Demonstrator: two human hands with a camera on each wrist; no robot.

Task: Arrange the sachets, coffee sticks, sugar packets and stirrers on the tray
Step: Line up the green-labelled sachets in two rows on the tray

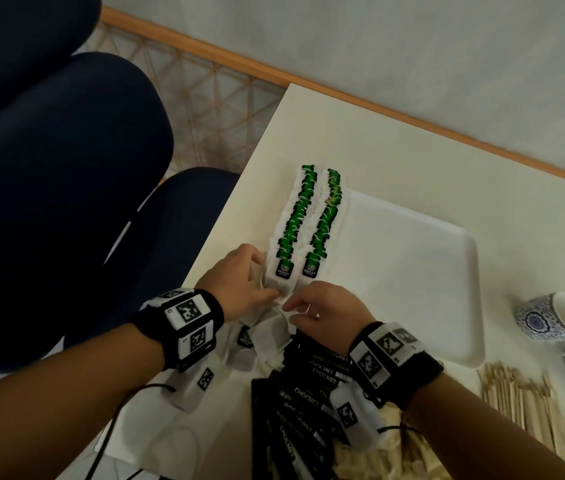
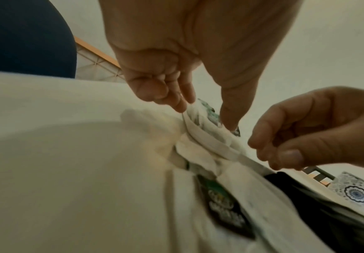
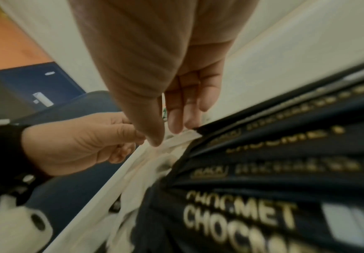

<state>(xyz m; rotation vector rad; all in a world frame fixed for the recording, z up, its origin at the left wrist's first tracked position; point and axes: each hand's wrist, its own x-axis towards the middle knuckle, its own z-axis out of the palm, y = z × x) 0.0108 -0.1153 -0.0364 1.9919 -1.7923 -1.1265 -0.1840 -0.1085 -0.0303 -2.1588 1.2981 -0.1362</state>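
Two rows of green-tagged tea sachets [image 1: 300, 209] lie overlapped along the left side of the white tray [image 1: 412, 271]. My left hand [image 1: 257, 278] pinches the nearest sachet [image 1: 283, 275] of the left row between fingers and thumb [image 2: 228, 119]. My right hand [image 1: 295, 308] meets it from the right, its thumb [image 3: 152, 137] and fingers pinching the same sachet's white near edge [image 3: 185, 136]. Loose sachets [image 1: 267, 341] lie under both wrists. Black CHOCMET sticks [image 1: 308, 393] are heaped below the right hand. Wooden stirrers [image 1: 523, 407] lie at the right.
Two blue-patterned cups [image 1: 551, 320] stand right of the tray, one tipped on its side. A dark blue chair [image 1: 49, 168] is close to the table's left edge [image 1: 225, 237]. Most of the tray's floor is bare.
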